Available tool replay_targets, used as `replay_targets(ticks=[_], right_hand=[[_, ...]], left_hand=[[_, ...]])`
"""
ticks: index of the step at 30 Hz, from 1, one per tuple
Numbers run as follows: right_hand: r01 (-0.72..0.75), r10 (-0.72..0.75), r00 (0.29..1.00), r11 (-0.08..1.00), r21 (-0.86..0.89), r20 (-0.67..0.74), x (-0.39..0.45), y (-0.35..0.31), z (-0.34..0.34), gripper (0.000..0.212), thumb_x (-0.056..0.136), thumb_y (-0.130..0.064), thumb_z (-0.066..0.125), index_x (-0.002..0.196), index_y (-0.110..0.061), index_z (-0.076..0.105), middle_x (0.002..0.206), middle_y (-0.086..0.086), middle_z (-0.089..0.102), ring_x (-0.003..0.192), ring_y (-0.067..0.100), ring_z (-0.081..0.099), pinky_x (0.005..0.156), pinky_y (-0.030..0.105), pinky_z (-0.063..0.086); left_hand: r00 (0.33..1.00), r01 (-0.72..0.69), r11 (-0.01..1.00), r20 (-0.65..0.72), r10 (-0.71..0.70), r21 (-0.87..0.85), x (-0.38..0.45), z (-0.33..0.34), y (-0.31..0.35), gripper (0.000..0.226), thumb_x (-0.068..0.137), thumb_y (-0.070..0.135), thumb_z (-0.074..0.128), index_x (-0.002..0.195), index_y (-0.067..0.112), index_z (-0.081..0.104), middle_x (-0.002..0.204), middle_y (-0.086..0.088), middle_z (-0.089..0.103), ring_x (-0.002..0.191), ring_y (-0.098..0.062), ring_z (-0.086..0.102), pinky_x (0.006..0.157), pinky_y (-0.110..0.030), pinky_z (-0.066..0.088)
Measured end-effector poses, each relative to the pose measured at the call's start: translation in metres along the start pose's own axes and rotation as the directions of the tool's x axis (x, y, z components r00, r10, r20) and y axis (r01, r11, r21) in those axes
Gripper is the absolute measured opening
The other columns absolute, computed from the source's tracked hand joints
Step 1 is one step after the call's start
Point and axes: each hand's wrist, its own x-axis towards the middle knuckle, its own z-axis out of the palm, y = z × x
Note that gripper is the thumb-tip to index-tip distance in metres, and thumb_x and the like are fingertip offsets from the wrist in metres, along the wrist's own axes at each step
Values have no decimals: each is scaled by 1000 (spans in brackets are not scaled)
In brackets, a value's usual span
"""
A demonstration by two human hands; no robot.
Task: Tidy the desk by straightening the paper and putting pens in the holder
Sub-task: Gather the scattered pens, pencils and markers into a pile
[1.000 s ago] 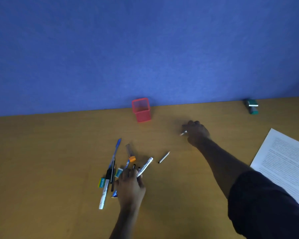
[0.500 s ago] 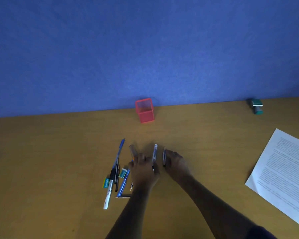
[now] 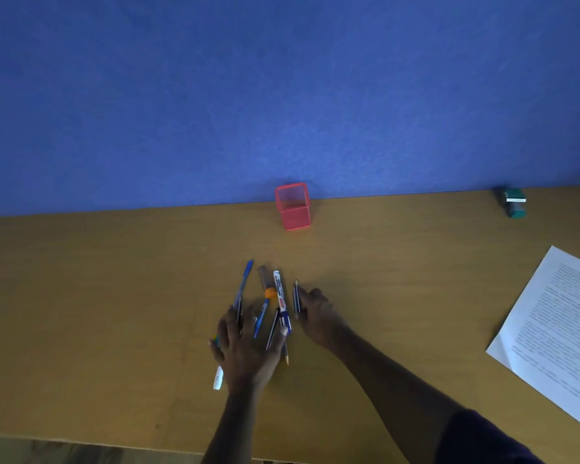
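Several pens lie in a loose pile at the desk's middle: a blue pen [image 3: 245, 279], a white marker [image 3: 279, 293], a pen with an orange cap [image 3: 269, 293] and a pencil [image 3: 286, 354]. My left hand [image 3: 245, 346] lies flat on the pile's left side with its fingers spread, and a white marker end [image 3: 218, 383] sticks out below it. My right hand [image 3: 315, 316] holds a thin dark pen [image 3: 296, 298] against the pile's right side. The red mesh pen holder [image 3: 293, 207] stands empty at the desk's back edge. The printed paper [image 3: 556, 333] lies skewed at the right.
A green stamp-like object [image 3: 514, 202] sits at the back right by the blue wall. The wooden desk [image 3: 114, 313] has its front edge near the bottom of the view.
My right hand came back from the far middle of the desk with a thin pen to the pile. My left hand slid the pens closer together, and the white marker turned upright.
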Motion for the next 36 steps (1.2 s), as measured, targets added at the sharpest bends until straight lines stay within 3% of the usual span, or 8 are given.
replay_targets(ticks=[7, 13, 18, 22, 25, 28, 32, 36], right_hand=[[170, -163, 983, 982, -79, 84, 4, -19, 3, 53, 92, -8, 48, 144, -16, 41, 125, 15, 47, 109, 32, 54, 92, 38, 49], [151, -151, 988, 988, 8, -35, -24, -2, 9, 32, 83, -27, 65, 114, -24, 59, 89, -1, 63, 79, 16, 60, 66, 28, 49], [163, -161, 986, 985, -58, 41, -48, 10, 27, 44, 84, -37, 62, 126, -26, 53, 98, 1, 67, 89, 21, 64, 72, 30, 50], [197, -190, 979, 975, -98, 80, -48, -1, 36, 48, 89, -24, 56, 136, -18, 49, 111, 10, 61, 100, 26, 61, 78, 32, 48], [238, -217, 963, 962, -131, 157, -47, -12, 41, 53, 90, -20, 53, 142, -16, 43, 126, 11, 53, 111, 30, 58, 87, 36, 50], [283, -231, 941, 938, -199, 245, -49, -17, 43, 62, 91, -26, 58, 147, -17, 33, 142, 8, 40, 122, 30, 52, 95, 40, 49], [225, -178, 967, 932, -285, 181, -54, -21, 42, 54, 91, -34, 60, 137, -16, 38, 133, 10, 47, 114, 35, 57, 86, 42, 52], [213, -180, 975, 920, -328, 129, -59, -26, 43, 44, 93, -31, 55, 130, -12, 40, 124, 14, 52, 105, 38, 61, 78, 42, 51]], left_hand=[[995, -91, 990, -28, 94, 105, -5, 7, -10, 78, 91, 67, 32, 154, 20, 35, 161, -7, 34, 149, -31, 29, 119, -57, 24], [994, -106, 994, 23, 105, 40, 4, -1, -12, 71, 98, 59, 32, 158, 20, 26, 166, -6, 21, 153, -28, 19, 123, -51, 18], [998, 13, 996, -63, -18, -84, -14, -18, -35, 69, 99, 51, 26, 158, 15, 23, 166, -4, 21, 154, -24, 18, 124, -47, 8], [990, 140, 954, 32, -136, -264, -36, -13, -44, 64, 105, 29, 42, 159, 10, 15, 167, -13, 16, 154, -30, 14, 124, -51, 16], [988, 149, 961, 80, -134, -235, -41, -8, -40, 59, 106, 23, 39, 158, 5, 17, 167, -17, 12, 154, -33, 9, 123, -49, 13], [982, 174, 949, 113, -149, -263, -42, -7, -31, 65, 103, 28, 44, 158, 6, 17, 164, -20, 17, 151, -38, 16, 120, -52, 20], [994, 107, 964, 60, -95, -245, -53, 0, -29, 88, 95, 62, 43, 160, 12, 9, 167, -18, 7, 154, -35, 9, 123, -55, 16], [1000, 28, 991, 2, -28, -129, -59, 4, -40, 88, 95, 50, 56, 160, 13, 10, 166, -21, 10, 152, -38, 17, 121, -55, 22]])
